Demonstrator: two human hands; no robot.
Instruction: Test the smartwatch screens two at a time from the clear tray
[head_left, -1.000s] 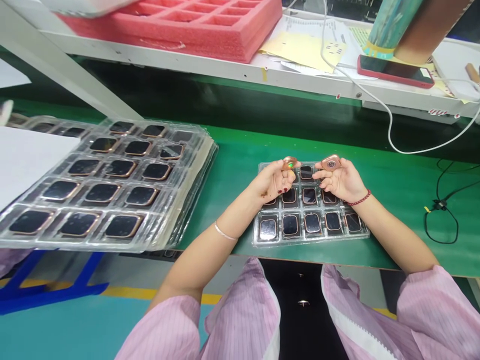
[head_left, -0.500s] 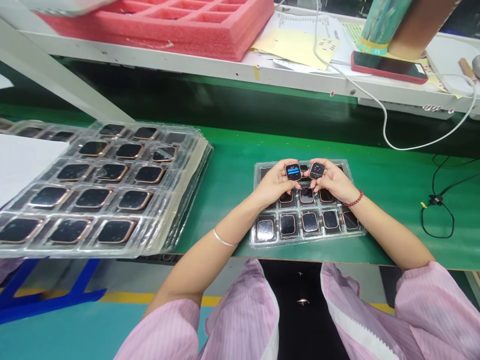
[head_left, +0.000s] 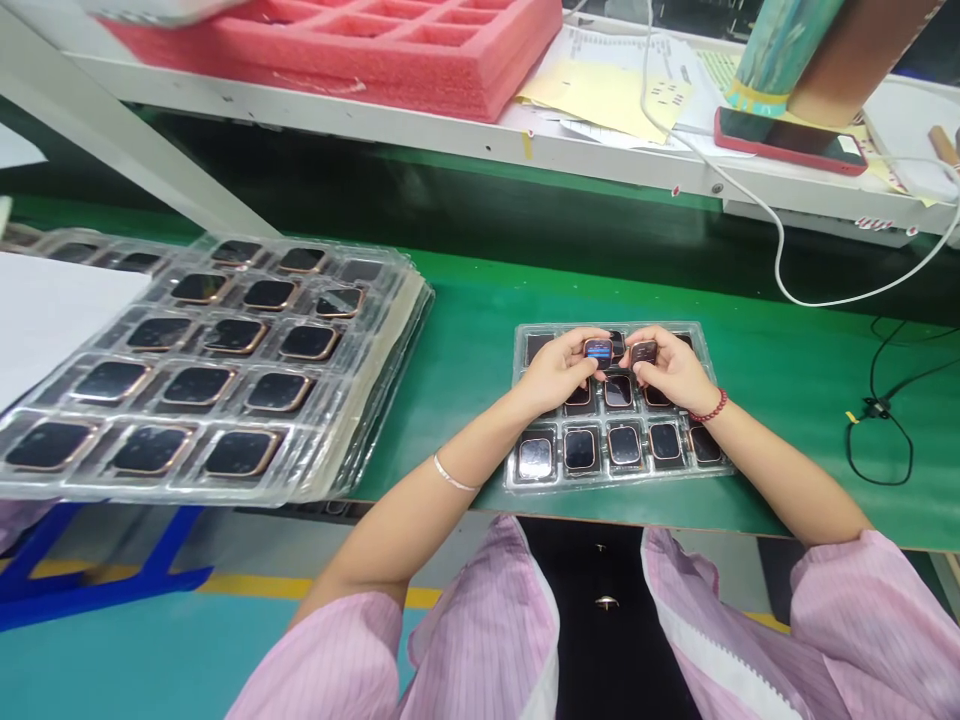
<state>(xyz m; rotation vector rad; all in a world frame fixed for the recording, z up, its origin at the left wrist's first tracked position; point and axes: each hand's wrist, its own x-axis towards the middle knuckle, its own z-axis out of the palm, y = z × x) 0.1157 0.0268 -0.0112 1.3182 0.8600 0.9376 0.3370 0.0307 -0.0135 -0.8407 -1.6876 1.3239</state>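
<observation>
My left hand (head_left: 561,372) is closed on a smartwatch body (head_left: 598,351) with a lit screen showing blue bars; the thumb lies at its lower edge. In my right hand (head_left: 673,370) is a second smartwatch body (head_left: 643,353), its dark screen tilted and showing faint marks. Both hands are above a clear plastic tray (head_left: 551,480) on the green bench. Rows of square, gold-rimmed watch bodies lie in its pockets, such as the watch body (head_left: 624,446) in the front row. My hands hide part of the back rows.
To the left stands a stack of clear trays (head_left: 330,470) with more watch bodies, partly under a white sheet (head_left: 60,315). A shelf (head_left: 450,140) above bears pink foam (head_left: 480,75), papers and a phone (head_left: 787,140). A white cable (head_left: 780,250) hangs down; a black cable (head_left: 874,408) lies right.
Both hands have lowered slightly, and the two watch bodies are tilted flatter, their screens showing more foreshortened. My left thumb has come up to the lit watch's screen edge. The view has shifted a little.
</observation>
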